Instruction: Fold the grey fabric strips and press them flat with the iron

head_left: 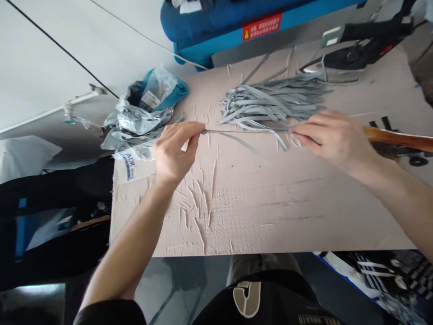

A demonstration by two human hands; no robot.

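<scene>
A thin grey strip [243, 131] is stretched taut between my two hands, above the cloth-covered table. My left hand [177, 146] pinches one end between thumb and fingers. The other end is pinched by my right hand [326, 137]. Just beyond the strip lies a heap of flat grey strips [270, 101], with a few loose ends trailing toward me. Left of my left hand sit crumpled plastic bags [142, 117], one with teal material in it.
An iron [352, 56] stands at the table's back right. Behind the table is a blue padded board [216, 22] with a red warning label. The pinkish table cover [243, 203] is wrinkled at the left. A curved wooden piece [399, 138] lies at the right edge.
</scene>
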